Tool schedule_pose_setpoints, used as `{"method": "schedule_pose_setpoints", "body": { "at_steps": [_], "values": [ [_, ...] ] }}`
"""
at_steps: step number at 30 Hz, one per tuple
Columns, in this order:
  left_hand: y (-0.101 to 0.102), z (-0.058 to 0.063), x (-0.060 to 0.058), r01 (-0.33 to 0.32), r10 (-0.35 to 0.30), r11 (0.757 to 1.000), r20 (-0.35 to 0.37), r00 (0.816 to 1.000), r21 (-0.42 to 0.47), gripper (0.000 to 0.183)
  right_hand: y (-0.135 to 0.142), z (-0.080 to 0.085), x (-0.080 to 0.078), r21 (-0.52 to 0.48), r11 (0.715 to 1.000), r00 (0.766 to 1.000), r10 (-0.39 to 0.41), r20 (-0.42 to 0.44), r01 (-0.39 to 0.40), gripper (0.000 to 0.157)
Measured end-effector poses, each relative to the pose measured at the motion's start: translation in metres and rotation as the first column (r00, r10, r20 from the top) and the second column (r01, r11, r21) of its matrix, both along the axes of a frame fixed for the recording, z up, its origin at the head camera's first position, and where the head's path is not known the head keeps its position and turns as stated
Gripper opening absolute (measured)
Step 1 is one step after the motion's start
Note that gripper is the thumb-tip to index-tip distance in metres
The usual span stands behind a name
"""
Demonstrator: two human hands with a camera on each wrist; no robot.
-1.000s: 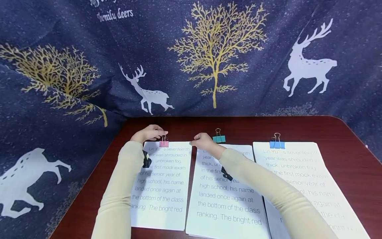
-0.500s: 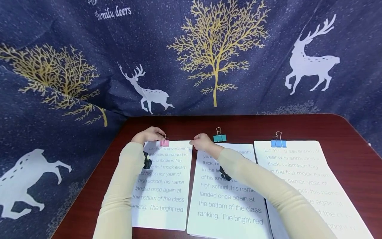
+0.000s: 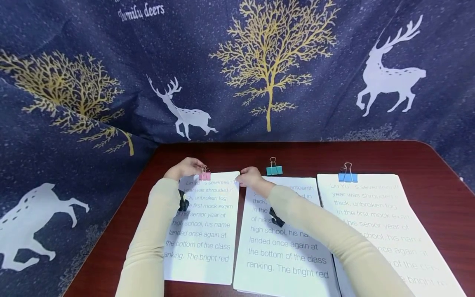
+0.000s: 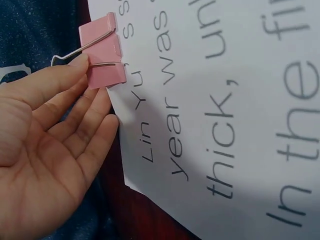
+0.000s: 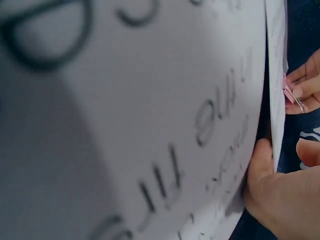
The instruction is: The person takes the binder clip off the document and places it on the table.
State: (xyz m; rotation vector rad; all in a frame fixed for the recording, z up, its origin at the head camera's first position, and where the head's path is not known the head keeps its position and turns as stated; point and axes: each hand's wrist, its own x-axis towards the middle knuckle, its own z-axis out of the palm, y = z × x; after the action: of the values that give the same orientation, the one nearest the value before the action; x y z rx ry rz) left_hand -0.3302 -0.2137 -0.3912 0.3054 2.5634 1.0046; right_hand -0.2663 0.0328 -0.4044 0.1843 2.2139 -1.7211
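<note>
- Your left hand holds the pink clip: the thumb presses on its wire handle, and the other fingers are behind it or just beside the page edge.
- This pink clip is directly at your left fingers, at the top edge of the left paper stack. How deep it bites into the sheets, I cannot tell.
- Your right hand pinches the top right corner of this same stack, so its fingers are narrow, with paper between them.
- To the right of your right fingers, and a little beyond them, is the teal clip, by the top edge of the middle paper stack. Whether it grips those sheets is not clear.
- Further right, well apart from your fingers, the blue clip overlaps the top edge of the right paper stack, and it looks well seated.
- About progress, I judge that the left stack is the one in work: the clip already meets the sheets, but both hands hold on, so this part seems unfinished. The right stack seems done; the middle one remains doubtful.
</note>
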Motion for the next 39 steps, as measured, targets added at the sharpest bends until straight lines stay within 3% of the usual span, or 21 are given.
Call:
{"method": "schedule_pose_setpoints", "body": {
  "at_steps": [5,12,16,20,24,30,35,39],
  "values": [
    [0.008,0.015,0.015,-0.002,0.002,0.999,0.012,1.0,-0.039,0.029,-0.003,-0.005,0.0,-0.012,0.999,0.999,0.037,-0.013,-0.037,0.039],
    [0.009,0.02,0.008,0.045,-0.037,0.993,0.072,0.997,-0.113,0.036,-0.003,-0.008,-0.005,-0.012,0.999,0.999,0.032,0.015,-0.032,0.03],
    [0.005,0.024,0.005,0.066,-0.056,0.996,0.159,0.986,-0.062,0.043,-0.001,-0.008,-0.006,0.005,0.999,0.999,0.035,0.037,-0.035,0.029],
    [0.0,0.028,0.002,0.04,-0.046,0.999,0.275,0.96,0.025,0.046,-0.001,-0.008,-0.006,0.0,0.999,0.998,0.036,0.049,-0.036,0.028],
    [0.0,0.031,-0.001,0.002,-0.033,0.996,0.339,0.94,0.092,0.046,0.0,-0.009,-0.006,-0.014,0.999,0.998,0.035,0.043,-0.035,0.027],
    [-0.01,0.03,-0.004,0.026,-0.082,0.989,0.391,0.917,0.147,0.049,-0.003,-0.013,-0.006,-0.014,1.0,0.998,0.023,0.054,-0.022,0.026],
    [-0.014,0.032,-0.008,0.037,-0.102,0.985,0.388,0.916,0.171,0.053,-0.001,-0.015,-0.008,-0.022,1.0,0.997,0.014,0.072,-0.013,0.025],
    [-0.012,0.033,-0.011,0.088,-0.151,0.982,0.408,0.901,0.169,0.055,0.001,-0.013,-0.009,-0.013,1.0,0.998,0.014,0.066,-0.013,0.021]
  ]
}}
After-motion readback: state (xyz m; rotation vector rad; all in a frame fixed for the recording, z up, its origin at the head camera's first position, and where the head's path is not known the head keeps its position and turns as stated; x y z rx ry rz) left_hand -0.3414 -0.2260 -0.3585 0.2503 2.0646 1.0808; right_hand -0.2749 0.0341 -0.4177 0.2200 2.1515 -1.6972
